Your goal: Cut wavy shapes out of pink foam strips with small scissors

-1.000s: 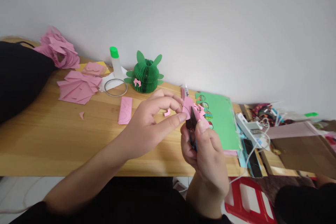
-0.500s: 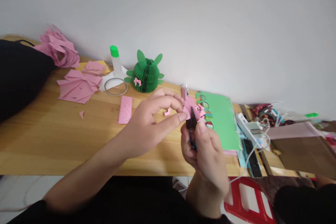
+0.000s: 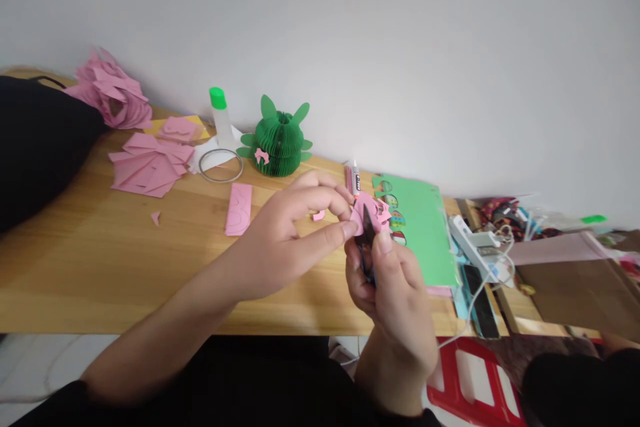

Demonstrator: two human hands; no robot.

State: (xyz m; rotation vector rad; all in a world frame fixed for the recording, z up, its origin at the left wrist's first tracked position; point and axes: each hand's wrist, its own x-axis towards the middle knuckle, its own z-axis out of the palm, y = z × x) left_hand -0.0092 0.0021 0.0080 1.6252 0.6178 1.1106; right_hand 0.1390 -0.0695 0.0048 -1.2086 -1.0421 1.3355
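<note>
Dark-bladed scissors (image 3: 369, 230) are gripped in my right hand (image 3: 393, 280), the blades pointing up and away. Between thumb and fingertips, my left hand (image 3: 295, 233) pinches a small piece of pink paper (image 3: 361, 208) against the blades. The paper's left edge looks rounded; part of it is hidden by the scissors. Left of my hands lies a folded pink strip (image 3: 239, 209) with curved outlines drawn on it. Behind my left hand's fingers, a small pink scrap (image 3: 319, 215) is partly visible on the wooden table (image 3: 150, 273).
A green honeycomb paper figure (image 3: 280, 143) stands at the back beside a green-capped bottle (image 3: 220, 113) and a tape ring (image 3: 221, 165). Pink paper scraps (image 3: 150, 163) lie left. Green sheets (image 3: 425, 233), a glue tube (image 3: 355, 177), a power strip (image 3: 477, 247) and a phone (image 3: 479, 300) are right.
The pink paper has turned slightly between my left fingers, and its outline now looks rounder. The scissor blades have shifted a little against it.
</note>
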